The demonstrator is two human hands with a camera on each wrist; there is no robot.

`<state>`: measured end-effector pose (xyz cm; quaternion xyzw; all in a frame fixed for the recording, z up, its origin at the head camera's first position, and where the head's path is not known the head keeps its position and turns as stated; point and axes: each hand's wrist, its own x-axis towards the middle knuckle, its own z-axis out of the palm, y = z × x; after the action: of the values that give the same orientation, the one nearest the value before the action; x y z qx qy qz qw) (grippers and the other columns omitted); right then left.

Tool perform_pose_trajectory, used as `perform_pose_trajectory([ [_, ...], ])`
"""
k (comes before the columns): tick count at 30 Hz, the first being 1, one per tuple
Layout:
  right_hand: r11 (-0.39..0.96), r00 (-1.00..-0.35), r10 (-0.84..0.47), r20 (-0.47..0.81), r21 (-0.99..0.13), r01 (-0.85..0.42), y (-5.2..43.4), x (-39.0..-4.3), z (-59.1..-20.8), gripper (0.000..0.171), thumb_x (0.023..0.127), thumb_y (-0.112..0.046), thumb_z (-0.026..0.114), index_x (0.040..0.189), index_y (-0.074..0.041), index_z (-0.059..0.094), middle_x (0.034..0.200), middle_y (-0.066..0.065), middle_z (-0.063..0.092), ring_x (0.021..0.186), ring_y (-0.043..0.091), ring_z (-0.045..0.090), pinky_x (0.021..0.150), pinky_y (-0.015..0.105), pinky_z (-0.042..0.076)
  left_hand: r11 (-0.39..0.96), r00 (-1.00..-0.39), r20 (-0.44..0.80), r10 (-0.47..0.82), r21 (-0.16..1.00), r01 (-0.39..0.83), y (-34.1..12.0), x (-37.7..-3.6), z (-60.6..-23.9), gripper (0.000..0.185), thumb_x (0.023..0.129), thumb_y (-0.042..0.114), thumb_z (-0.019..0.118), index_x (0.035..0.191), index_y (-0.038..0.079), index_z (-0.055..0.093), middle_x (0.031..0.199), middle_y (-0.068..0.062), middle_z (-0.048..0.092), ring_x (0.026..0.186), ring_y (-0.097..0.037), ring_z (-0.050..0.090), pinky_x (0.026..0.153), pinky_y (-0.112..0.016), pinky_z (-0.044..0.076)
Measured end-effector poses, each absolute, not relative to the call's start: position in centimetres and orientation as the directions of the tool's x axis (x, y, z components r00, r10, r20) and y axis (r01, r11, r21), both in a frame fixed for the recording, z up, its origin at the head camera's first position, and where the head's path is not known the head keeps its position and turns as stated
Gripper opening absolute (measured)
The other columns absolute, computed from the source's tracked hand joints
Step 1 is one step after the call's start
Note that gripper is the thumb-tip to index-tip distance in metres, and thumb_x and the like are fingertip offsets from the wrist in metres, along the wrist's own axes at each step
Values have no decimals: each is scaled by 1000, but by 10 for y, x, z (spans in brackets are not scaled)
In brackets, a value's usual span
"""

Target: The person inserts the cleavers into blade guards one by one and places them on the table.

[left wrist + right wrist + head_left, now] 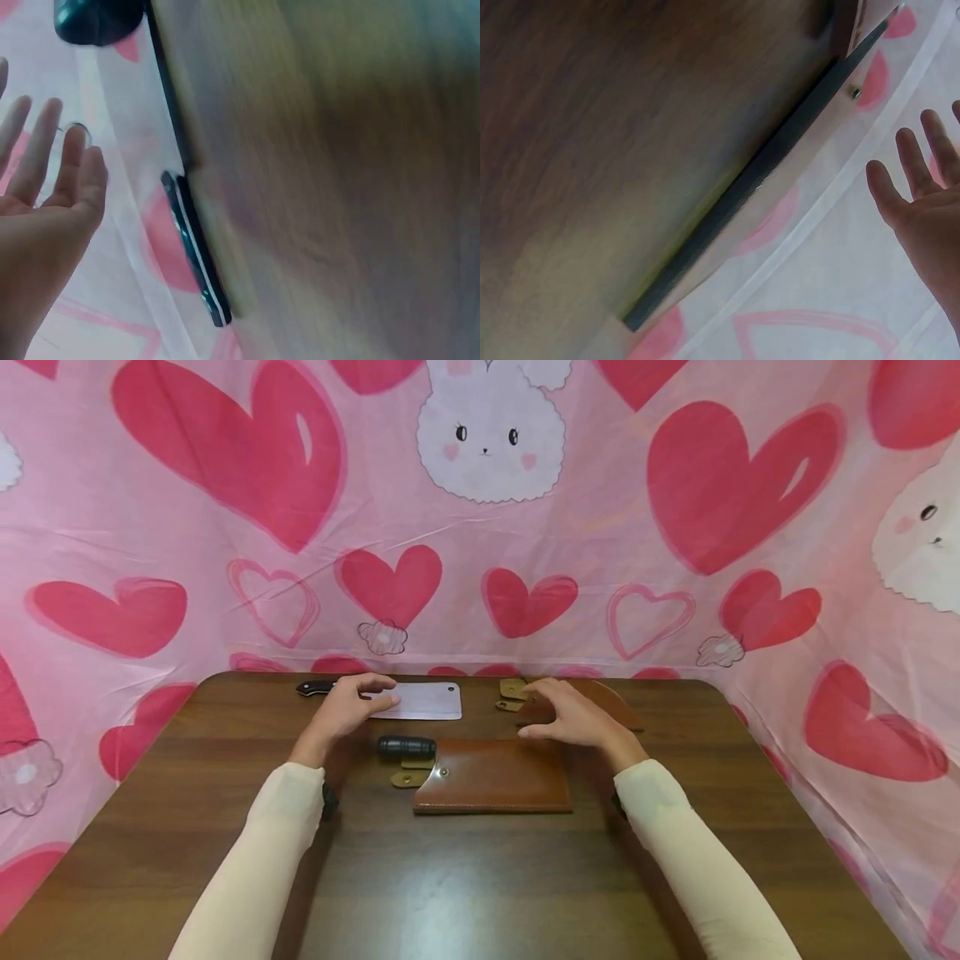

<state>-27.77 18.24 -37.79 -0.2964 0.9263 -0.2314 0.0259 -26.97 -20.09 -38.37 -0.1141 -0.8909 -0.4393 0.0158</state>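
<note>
Brown leather sheath (495,775) lies mid-table with one knife sheathed, while the left hand (351,706), fingers loosely spread, rests on the bare cleaver (420,701), seemingly about to grip it, right hand (573,717) hovering open.

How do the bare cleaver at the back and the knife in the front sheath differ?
The bare steel cleaver with a black handle lies uncovered at the table's far edge; the black-handled knife in the rectangular brown leather sheath shows only its handle. The left hand hovers at the cleaver; no hand is over the sheathed knife. Both lie flat, handles pointing left.
</note>
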Motion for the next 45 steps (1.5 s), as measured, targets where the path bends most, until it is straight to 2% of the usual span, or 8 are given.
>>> perform_pose_trajectory([
  [5,708,-824,-555,110,-459,-537,195,-287,-379,79,73,-53,73,133,-9,47,135,11,49,127,28,40,106,50,32,581,-978,120,171,789,198,-212,-276,-385,39,84,31,69,115,8,64,122,-13,60,116,-32,52,98,-47,42],
  [12,724,-839,-536,100,-457,-517,209,-297,-385,84,71,-54,74,136,-10,45,138,8,46,131,28,37,108,51,29,604,-984,144,104,777,177,-231,-281,-391,39,84,26,70,115,5,63,119,-18,62,106,-30,57,92,-44,46],
  [18,764,-864,-500,64,-437,-475,220,-307,-389,90,69,-61,73,137,-11,42,140,8,44,132,27,37,108,50,31,642,-988,144,48,753,141,-245,-285,-392,42,82,28,71,115,3,63,118,-19,61,110,-34,53,95,-46,41],
  [22,767,-870,-490,55,-446,-460,227,-313,-390,94,68,-60,73,138,-7,40,141,10,43,133,28,37,108,50,29,674,-988,153,23,728,128,-253,-290,-391,40,81,29,72,112,5,64,117,-17,62,111,-34,52,97,-48,39],
  [28,773,-873,-484,56,-439,-457,237,-320,-394,97,66,-60,75,138,-6,40,139,10,43,132,29,36,109,50,28,700,-989,142,47,701,134,-261,-298,-392,42,81,30,72,113,5,64,119,-18,61,116,-34,49,102,-51,34],
  [36,800,-887,-461,24,-421,-427,244,-324,-398,101,64,-62,75,141,-8,38,143,10,40,135,30,32,110,50,25,750,-995,71,66,654,96,-268,-306,-398,52,80,35,72,121,6,59,125,-20,56,118,-38,45,102,-55,31],
  [45,853,-902,-431,-12,-331,-403,251,-328,-403,108,59,-68,75,143,-13,36,148,10,34,138,31,27,109,55,25,805,-992,56,115,580,126,-282,-315,-400,51,82,34,70,121,5,59,126,-22,56,120,-39,44,104,-56,30],
])
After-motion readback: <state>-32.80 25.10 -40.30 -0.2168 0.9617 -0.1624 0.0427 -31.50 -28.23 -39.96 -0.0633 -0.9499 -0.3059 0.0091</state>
